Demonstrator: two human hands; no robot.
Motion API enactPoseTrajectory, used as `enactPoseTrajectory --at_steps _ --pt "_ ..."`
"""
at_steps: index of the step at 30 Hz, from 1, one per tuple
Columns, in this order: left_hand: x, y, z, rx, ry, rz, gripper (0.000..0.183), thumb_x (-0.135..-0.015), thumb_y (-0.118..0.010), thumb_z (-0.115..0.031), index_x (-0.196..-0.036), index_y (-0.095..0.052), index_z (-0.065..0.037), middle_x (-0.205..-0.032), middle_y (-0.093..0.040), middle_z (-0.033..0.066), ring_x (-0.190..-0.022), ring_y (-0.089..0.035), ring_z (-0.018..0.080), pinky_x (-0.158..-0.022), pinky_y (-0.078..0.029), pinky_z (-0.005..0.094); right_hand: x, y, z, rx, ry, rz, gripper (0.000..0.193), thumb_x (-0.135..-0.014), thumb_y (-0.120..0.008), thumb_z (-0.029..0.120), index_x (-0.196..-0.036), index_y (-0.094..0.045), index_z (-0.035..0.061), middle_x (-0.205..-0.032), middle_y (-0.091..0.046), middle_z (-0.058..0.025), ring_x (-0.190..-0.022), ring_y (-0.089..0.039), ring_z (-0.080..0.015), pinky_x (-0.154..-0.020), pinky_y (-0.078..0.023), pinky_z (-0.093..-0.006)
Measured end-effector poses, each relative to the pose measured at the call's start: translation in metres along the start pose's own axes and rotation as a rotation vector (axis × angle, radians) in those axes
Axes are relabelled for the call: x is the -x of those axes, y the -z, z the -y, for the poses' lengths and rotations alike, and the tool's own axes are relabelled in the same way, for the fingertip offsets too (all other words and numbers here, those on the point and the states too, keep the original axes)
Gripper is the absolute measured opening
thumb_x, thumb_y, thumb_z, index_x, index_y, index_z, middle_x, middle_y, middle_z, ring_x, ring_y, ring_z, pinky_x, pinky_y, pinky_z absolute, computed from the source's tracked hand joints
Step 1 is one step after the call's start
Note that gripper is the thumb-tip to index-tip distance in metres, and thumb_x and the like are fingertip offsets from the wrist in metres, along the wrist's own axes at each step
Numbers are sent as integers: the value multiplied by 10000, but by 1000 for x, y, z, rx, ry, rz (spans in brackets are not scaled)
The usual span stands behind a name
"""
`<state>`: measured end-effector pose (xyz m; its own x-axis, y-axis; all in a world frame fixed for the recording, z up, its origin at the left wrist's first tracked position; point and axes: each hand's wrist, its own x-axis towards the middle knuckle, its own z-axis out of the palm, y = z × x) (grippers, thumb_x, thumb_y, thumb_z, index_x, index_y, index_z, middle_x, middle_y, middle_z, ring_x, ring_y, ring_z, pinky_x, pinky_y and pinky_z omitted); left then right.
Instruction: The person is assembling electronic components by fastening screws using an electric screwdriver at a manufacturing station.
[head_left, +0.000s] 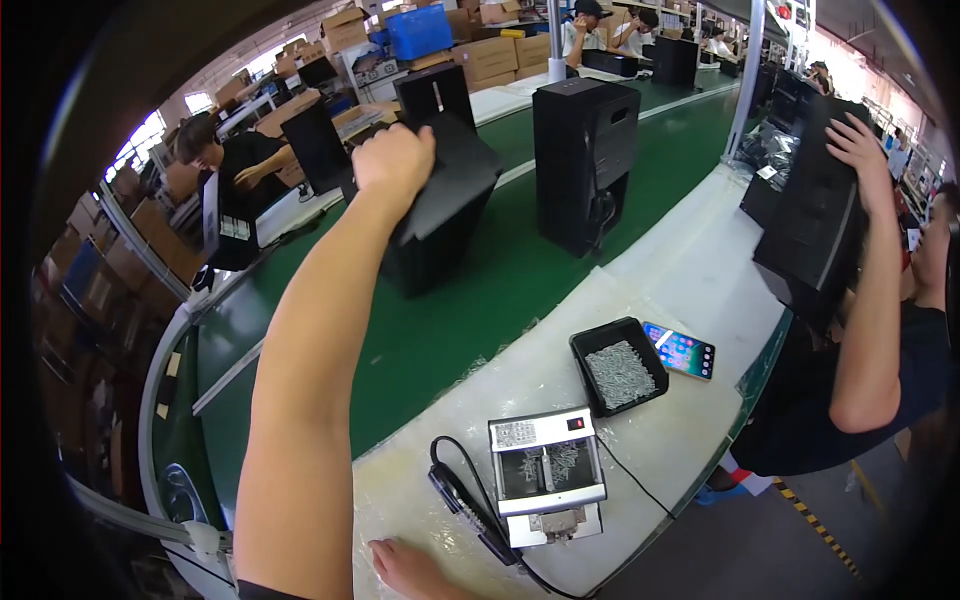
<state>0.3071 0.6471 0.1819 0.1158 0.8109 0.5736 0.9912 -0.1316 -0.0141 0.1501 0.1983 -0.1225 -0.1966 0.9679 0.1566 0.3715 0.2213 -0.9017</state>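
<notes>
As the left hand (393, 165) reaches far out over the line, its fingers are clamped on the upper edge of a tall black rectangular box (455, 185), fingertips partly out of sight, and that box leans at a tilt over the flat green conveyor surface (400, 370). Down at the lower edge, the right hand (410, 570) lies near the pale, plastic-covered bench (690, 260), cut off by the frame, so whether its fingers are clenched or loose I can't tell. Just beside it, here's a slim black corded screwdriver (470, 508), its cable looping around, and to the right of that a silver-and-black screw feeder (547, 430) with loose screws visible inside and a small red switch on top. Beyond the feeder sits a square black plastic tray (582, 365) loaded with small silver screws (620, 372), and right against it, a smartphone (690, 357) with its screen lit. Out on the green surface, another black upright box (570, 160) stands to the right of the leaning one. Over at the right, a co-worker in a dark shirt (800, 425) has a hand (860, 150) on a large black box (815, 220), and across the line at the left, another person in black (250, 155) bends over the work.
</notes>
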Motion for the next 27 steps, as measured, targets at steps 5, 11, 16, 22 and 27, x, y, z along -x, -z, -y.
enactPoseTrajectory --at_steps 5,11,16,22,27 --pt "40 32 39 112 201 91 675 -954 -322 -525 -976 -709 27 -1011 -669 276 -1005 -641 421 -901 -488 472 6 -11 -14 -20 83 -52 219 -890 -548 175 -1061 -586 43 -899 -639 -154 -778 -634 -335 -648 -523 -450" --pt "109 77 197 232 556 -215 707 -953 -317 -531 -994 -685 70 -1056 -628 328 -1053 -593 466 -959 -436 490 1 8 1 -71 35 64 193 -874 -547 148 -1026 -603 44 -896 -645 -166 -817 -629 -367 -704 -514 -469" --pt "229 214 246 398 650 -330 590 -956 -410 -468 -989 -656 68 -840 -650 298 -842 -655 367 -804 -468 410 -4 10 15 95 160 180 115 -848 -566 146 -888 -611 48 -819 -620 -139 -793 -612 -348 -689 -495 -466" --pt "463 293 291 685 792 -661 373 -947 -567 -319 -1067 -663 21 -971 -664 71 -794 -630 155 -748 -495 290 57 33 36 319 457 322 175 -799 -605 175 -844 -613 6 -846 -616 -148 -929 -592 -326 -780 -484 -426" --pt "775 282 308 1741 1056 -656 557 -980 -445 -440 -1332 -490 -10 -1257 -572 141 -1079 -586 275 -964 -483 398 120 132 58 321 147 363 190 -860 -572 114 -987 -598 -24 -931 -631 -203 -889 -598 -395 -806 -494 -469"
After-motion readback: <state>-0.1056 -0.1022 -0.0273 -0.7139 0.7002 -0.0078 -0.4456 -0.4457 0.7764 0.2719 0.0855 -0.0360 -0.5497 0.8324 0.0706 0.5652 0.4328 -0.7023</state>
